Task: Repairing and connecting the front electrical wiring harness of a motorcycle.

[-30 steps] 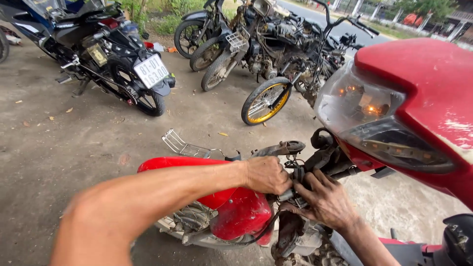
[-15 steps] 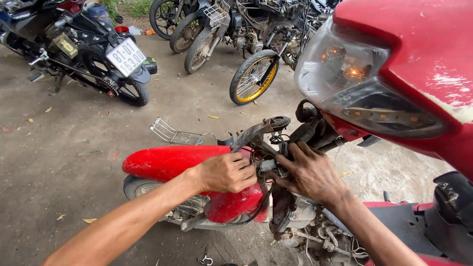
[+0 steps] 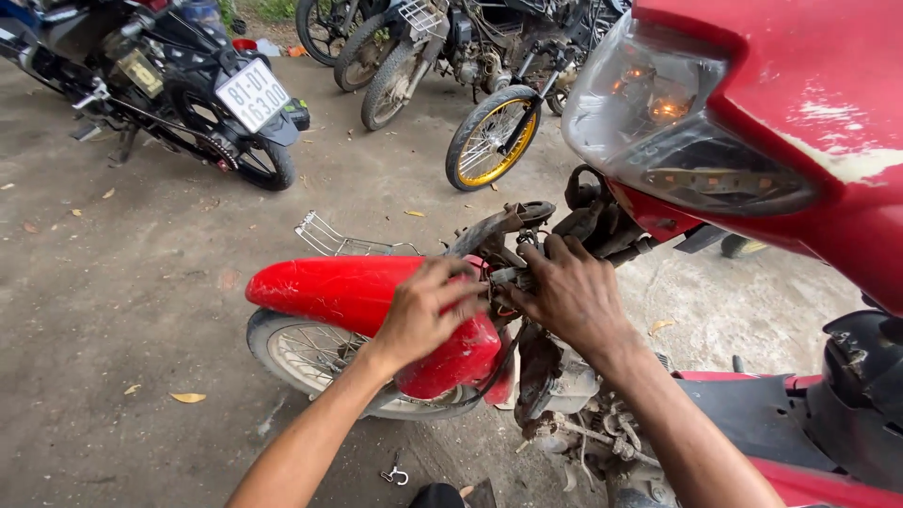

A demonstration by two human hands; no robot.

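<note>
Here, a person bends over a stripped red motorbike, both bare hands working at the dark, grimy parts of its steering neck [image 3: 515, 275], just behind the red front mudguard [image 3: 357, 292]. The left hand [image 3: 428, 315] lies over the rear of the mudguard, fingers curled forward and reaching into the small fittings; whether it actually grips anything cannot be told. The right hand [image 3: 571, 293] presses in from the other side, fingers bent onto the same cluster of parts, its grasp likewise hidden. The two hands nearly touch. A wire rack [image 3: 331, 239] stands just beyond the mudguard, above the spoked front wheel [image 3: 310, 353]. The red headlamp cowl [image 3: 752, 113], its paint chipped white in patches, fills the upper right corner. At the upper left of the concrete floor [image 3: 113, 310], a dark motorbike carries a white rectangular number plate [image 3: 252, 95] with black characters. A gold-rimmed wheel [image 3: 491, 138] stands beyond. Small metal hardware [image 3: 393, 475] lies at the floor's near edge.
</note>
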